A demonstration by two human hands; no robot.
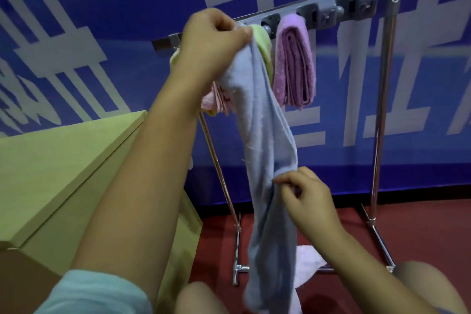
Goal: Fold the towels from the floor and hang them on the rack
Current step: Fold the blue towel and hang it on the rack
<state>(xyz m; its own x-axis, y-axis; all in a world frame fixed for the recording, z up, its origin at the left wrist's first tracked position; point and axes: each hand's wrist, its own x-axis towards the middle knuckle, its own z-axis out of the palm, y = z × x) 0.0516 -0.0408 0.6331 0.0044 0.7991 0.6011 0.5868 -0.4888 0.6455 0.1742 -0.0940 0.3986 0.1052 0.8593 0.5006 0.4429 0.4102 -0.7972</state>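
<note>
While left hand [214,33] grips blue towel [267,148], right hand [305,196] pinches it, towel's lower end cut off

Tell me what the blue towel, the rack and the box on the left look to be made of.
Blue towel: soft, thin cloth, likely cotton or microfibre; it hangs limp and creased, with a matte, slightly fuzzy surface.
Rack: metal, probably chromed or stainless steel; the tubes are shiny with bright reflections.
Box: looks like laminated board or painted wood; flat, matte, pale green faces with crisp edges. Hard to say for certain.

Before the rack [316,6], the left hand [211,33] grips the blue towel [267,135] high while the right hand [305,196] pinches it lower down.
</note>
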